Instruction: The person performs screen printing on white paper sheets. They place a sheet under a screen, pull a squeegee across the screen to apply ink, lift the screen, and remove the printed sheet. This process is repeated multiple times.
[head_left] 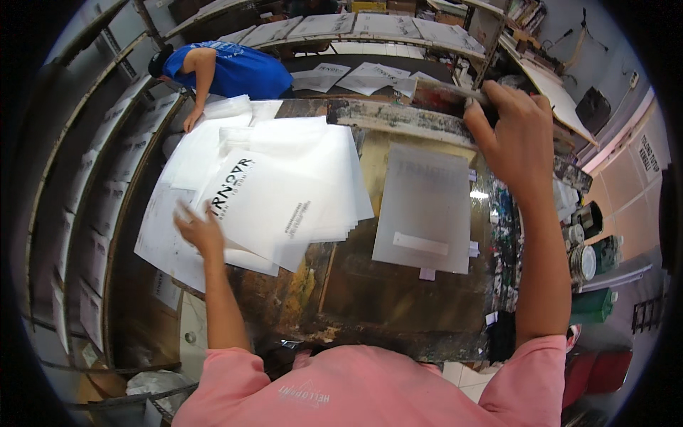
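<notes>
My left hand (200, 231) is over the lower left of a fanned stack of white printed sheets (274, 203). Motion blurs it, but its fingers look apart and no sheet shows between them. At the upper right, my right hand (514, 135) is closed on the end of a paint-smeared frame (420, 122) that lies across the far side of the worktable. Its thumb is on the near side and its fingers curl over the top. A single translucent pale sheet (425, 206) lies flat on the glossy table surface (398, 302), with small tabs at its edges.
Across the table at the far left, a person in a blue shirt (231, 69) leans over, one hand on the sheets. Racks with sheets (107, 185) stand on the left. Jars and cans (583, 262) line the right side. More printed sheets (373, 77) lie beyond.
</notes>
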Demonstrator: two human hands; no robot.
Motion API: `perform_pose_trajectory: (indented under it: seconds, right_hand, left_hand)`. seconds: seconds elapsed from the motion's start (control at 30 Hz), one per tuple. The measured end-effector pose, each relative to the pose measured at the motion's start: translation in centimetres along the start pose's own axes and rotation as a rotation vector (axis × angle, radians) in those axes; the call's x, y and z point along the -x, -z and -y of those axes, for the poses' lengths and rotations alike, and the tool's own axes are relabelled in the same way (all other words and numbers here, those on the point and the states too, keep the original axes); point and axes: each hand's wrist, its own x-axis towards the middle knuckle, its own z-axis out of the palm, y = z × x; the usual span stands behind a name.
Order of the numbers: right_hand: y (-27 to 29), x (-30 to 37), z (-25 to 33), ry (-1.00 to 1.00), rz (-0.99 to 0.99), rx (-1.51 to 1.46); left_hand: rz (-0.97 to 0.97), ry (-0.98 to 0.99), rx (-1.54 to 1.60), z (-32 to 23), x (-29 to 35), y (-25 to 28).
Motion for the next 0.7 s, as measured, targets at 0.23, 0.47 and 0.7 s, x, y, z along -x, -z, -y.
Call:
perform_pose_trajectory:
  seconds: [0.23,0.47,0.7]
  right_hand:
    - [0.2,-2.8,-0.6,0.004,-0.026,0.004]
    - [-1.3,-1.9,-2.8,0.134,-0.113,-0.071]
    - [-1.6,-3.2,-4.1,0.05,0.013,-0.111]
  left_hand:
    - [0.929,-0.757,0.076,-21.4,13.0,-6.5]
    - [1.084,-0.978,0.54,-33.8,21.8,-4.7]
    - [1.218,-1.027,0.477,-37.0,24.1,-3.5]
